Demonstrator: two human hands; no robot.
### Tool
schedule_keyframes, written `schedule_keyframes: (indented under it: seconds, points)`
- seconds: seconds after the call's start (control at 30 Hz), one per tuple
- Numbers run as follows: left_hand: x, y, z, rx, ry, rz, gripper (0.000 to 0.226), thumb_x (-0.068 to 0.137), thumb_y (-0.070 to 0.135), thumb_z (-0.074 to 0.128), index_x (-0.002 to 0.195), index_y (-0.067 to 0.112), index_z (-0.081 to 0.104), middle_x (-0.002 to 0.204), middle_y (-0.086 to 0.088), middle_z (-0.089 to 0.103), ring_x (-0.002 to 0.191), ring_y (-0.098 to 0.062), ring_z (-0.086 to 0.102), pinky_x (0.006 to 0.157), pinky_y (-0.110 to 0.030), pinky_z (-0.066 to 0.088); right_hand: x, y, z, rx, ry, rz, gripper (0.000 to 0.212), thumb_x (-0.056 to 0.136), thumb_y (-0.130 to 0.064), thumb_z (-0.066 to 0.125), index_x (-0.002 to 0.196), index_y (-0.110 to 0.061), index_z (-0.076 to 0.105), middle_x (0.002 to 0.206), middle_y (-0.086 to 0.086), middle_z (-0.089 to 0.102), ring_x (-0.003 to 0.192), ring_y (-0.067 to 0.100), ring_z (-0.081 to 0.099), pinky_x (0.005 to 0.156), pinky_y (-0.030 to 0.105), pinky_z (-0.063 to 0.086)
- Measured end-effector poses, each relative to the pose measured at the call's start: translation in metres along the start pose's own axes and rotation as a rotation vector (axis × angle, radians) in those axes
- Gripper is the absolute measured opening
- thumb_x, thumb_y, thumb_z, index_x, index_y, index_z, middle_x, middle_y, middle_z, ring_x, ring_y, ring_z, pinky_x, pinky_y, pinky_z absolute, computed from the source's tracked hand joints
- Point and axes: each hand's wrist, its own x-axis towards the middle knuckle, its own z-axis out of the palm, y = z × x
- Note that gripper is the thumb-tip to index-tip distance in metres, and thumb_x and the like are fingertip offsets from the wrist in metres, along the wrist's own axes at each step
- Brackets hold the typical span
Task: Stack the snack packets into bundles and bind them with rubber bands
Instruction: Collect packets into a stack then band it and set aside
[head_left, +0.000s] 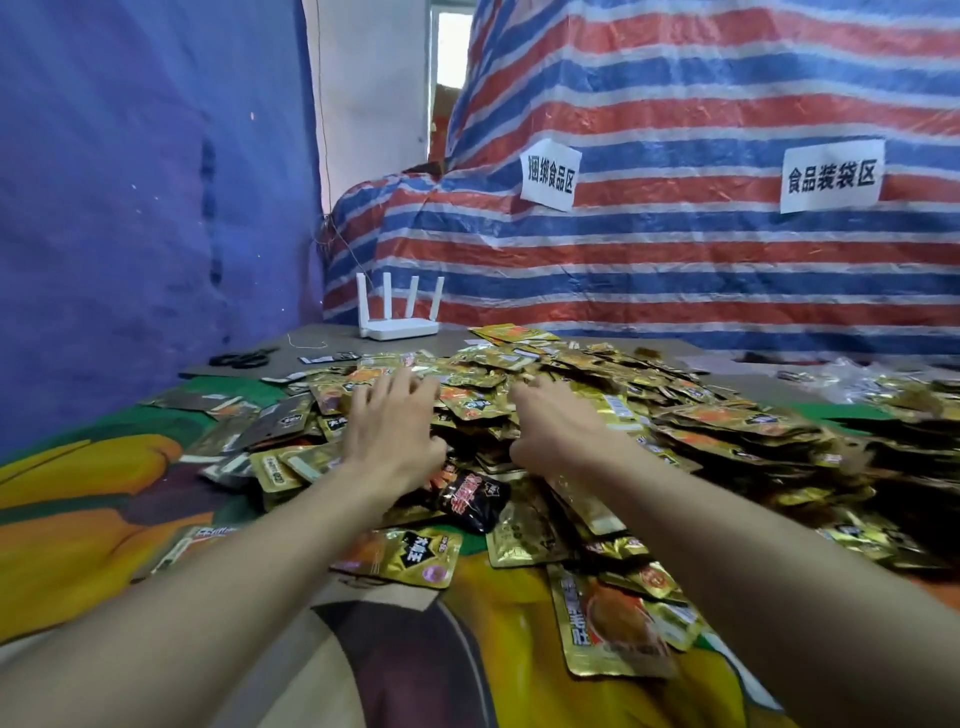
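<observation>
Nearest you, at six o'clock, a few loose packets lie flat on the printed cloth (104, 525): a gold packet (608, 623) with an orange picture at about five o'clock, and another gold one with a black label (410, 556) just ahead of it. Between your forearms sits a single black packet (470, 496) with red lettering, puffed and shiny.

Your left hand (392, 426) rests palm down on the heap at about eleven o'clock, fingers spread and loose, gripping nothing. Your right hand (553, 421) lies at about one o'clock with its fingers curled down into the packets; you cannot tell whether it has hold of any.

The heap of snack packets (701, 410) itself spreads from twelve round to three o'clock: small flat foil pouches, mostly gold with orange and black print, some showing white barcode labels, lying every way and overlapping.

The cloth under it is orange, yellow and green. Farther off at eleven o'clock the table (332, 338) shows bare grey, with black scissors (244, 357) and a white router (400, 312) with four aerials upright. Behind hangs a red, blue and white striped tarp (675, 249) carrying two white paper signs (831, 179); a blue sheet (130, 208) covers the wall at nine o'clock.
</observation>
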Motion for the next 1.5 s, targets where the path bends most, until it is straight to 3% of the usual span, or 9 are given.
schedule_keyframes:
  seconds: [0.13, 0.33, 0.53, 0.73, 0.87, 1.0, 1.23, 1.37, 1.5]
  points:
    - [0.014, 0.018, 0.025, 0.131, -0.029, 0.142, 0.059, 0.087, 0.024, 0.064, 0.143, 0.022, 0.043, 0.142, -0.004, 0.048, 0.132, -0.024, 0.044, 0.113, -0.041, 0.03, 0.018, 0.004, 0.022, -0.052, -0.111, 0.085, 0.059, 0.09, -0.021, 0.06, 0.143, -0.008, 0.035, 0.148, 0.015, 0.036, 0.142, 0.034, 0.028, 0.113, 0.048, 0.037]
    - [0.041, 0.035, 0.039, 0.083, -0.13, 0.031, 0.06, 0.089, 0.019, 0.067, 0.144, 0.026, 0.043, 0.143, 0.0, 0.05, 0.133, -0.028, 0.043, 0.108, -0.044, 0.035, 0.03, 0.011, 0.031, -0.121, 0.003, 0.128, 0.033, 0.092, -0.022, 0.062, 0.122, -0.01, 0.055, 0.142, 0.016, 0.038, 0.135, 0.036, 0.033, 0.107, 0.046, 0.038]
    - [0.046, 0.022, 0.034, 0.056, -0.094, 0.065, 0.054, 0.094, 0.008, 0.059, 0.139, 0.037, 0.057, 0.14, 0.004, 0.061, 0.133, -0.023, 0.051, 0.117, -0.046, 0.026, 0.023, 0.021, 0.011, -0.044, 0.206, 0.041, 0.007, 0.085, -0.004, 0.06, 0.087, -0.01, 0.063, 0.098, 0.006, 0.063, 0.101, 0.033, 0.06, 0.07, 0.036, 0.039]
    - [0.04, 0.008, 0.003, -0.081, 0.004, 0.106, 0.042, 0.099, 0.011, 0.052, 0.131, 0.036, 0.063, 0.13, 0.002, 0.067, 0.123, -0.024, 0.058, 0.111, -0.043, 0.03, 0.007, 0.025, -0.008, 0.238, 0.316, 0.069, 0.013, 0.093, -0.019, 0.066, 0.095, -0.015, 0.078, 0.085, 0.005, 0.071, 0.083, 0.029, 0.066, 0.069, 0.038, 0.054]
    - [0.031, 0.005, -0.014, -0.381, 0.141, 0.083, 0.021, 0.102, 0.01, 0.049, 0.119, 0.018, 0.06, 0.1, -0.007, 0.07, 0.092, -0.03, 0.065, 0.081, -0.043, 0.05, 0.001, 0.025, -0.02, 0.531, 0.505, 0.036, 0.016, 0.096, -0.02, 0.065, 0.104, -0.014, 0.077, 0.09, 0.007, 0.071, 0.08, 0.026, 0.065, 0.073, 0.043, 0.056]
    - [0.029, 0.003, -0.027, -0.732, 0.234, -0.075, 0.018, 0.1, 0.003, 0.052, 0.111, 0.016, 0.048, 0.084, -0.006, 0.06, 0.066, -0.019, 0.056, 0.052, -0.033, 0.042, -0.005, 0.022, -0.029, 0.838, 0.597, 0.005, 0.021, 0.097, -0.016, 0.066, 0.118, -0.015, 0.07, 0.108, 0.004, 0.069, 0.099, 0.022, 0.063, 0.091, 0.045, 0.054]
    - [0.013, -0.002, -0.038, -1.107, 0.43, -0.372, 0.019, 0.094, 0.014, 0.07, 0.09, 0.025, 0.055, 0.084, 0.01, 0.062, 0.075, -0.007, 0.059, 0.055, -0.022, 0.042, -0.019, 0.016, -0.032, 1.179, 0.799, 0.042, 0.024, 0.098, -0.012, 0.064, 0.119, -0.021, 0.06, 0.103, -0.011, 0.065, 0.09, 0.002, 0.066, 0.083, 0.032, 0.061]
    - [0.002, -0.001, -0.04, -1.4, 0.494, -0.547, 0.023, 0.092, 0.013, 0.071, 0.099, 0.024, 0.053, 0.089, 0.005, 0.066, 0.075, -0.008, 0.064, 0.051, -0.017, 0.045, -0.024, 0.01, -0.03, 1.419, 0.861, 0.102, 0.031, 0.095, -0.01, 0.069, 0.116, -0.025, 0.051, 0.109, -0.001, 0.065, 0.096, 0.013, 0.069, 0.079, 0.032, 0.061]
    - [-0.016, 0.0, -0.037, -1.551, 0.452, -0.509, 0.02, 0.091, 0.005, 0.071, 0.096, 0.022, 0.06, 0.08, 0.008, 0.076, 0.067, 0.0, 0.071, 0.053, -0.017, 0.052, -0.034, 0.0, -0.023, 1.505, 0.853, 0.142, 0.02, 0.093, -0.014, 0.071, 0.103, -0.024, 0.056, 0.102, 0.003, 0.067, 0.086, 0.011, 0.071, 0.07, 0.027, 0.063]
